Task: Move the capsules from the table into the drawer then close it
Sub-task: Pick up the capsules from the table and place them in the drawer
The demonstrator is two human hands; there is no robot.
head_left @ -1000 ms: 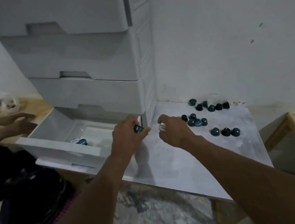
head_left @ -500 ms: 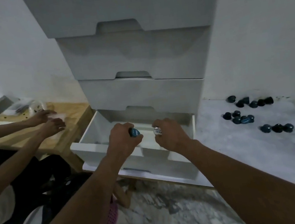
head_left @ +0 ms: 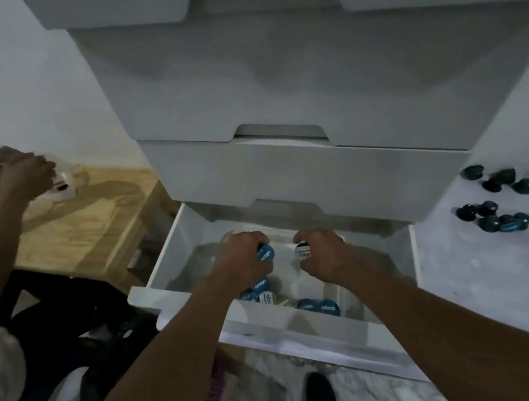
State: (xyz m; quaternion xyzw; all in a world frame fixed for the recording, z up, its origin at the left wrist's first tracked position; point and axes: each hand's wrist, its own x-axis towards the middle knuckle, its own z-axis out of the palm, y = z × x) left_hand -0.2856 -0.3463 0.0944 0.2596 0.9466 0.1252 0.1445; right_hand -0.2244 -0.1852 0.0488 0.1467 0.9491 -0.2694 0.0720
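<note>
The bottom drawer [head_left: 307, 321] of a white drawer unit [head_left: 308, 85] stands pulled out. Both my hands hover over its inside. My left hand [head_left: 243, 264] is closed on a blue-lidded capsule [head_left: 265, 254]. My right hand [head_left: 324, 258] grips a white-lidded capsule [head_left: 303, 251]. Several capsules [head_left: 319, 306] lie in the drawer near its front wall, some with blue lids, one with a white lid. Several dark blue capsules [head_left: 500, 221] remain on the white table [head_left: 493, 287] to the right of the unit.
Another person's hands [head_left: 21, 182] work at a wooden table [head_left: 83, 225] on the left, holding a small white object. That person's dark-clothed legs fill the lower left. My dark shoe [head_left: 320, 400] stands on the marbled floor under the drawer.
Both hands carried their capsules leftward from the table's edge to over the open drawer. My view swung left and down, so the drawer's inside and its capsules now show.
</note>
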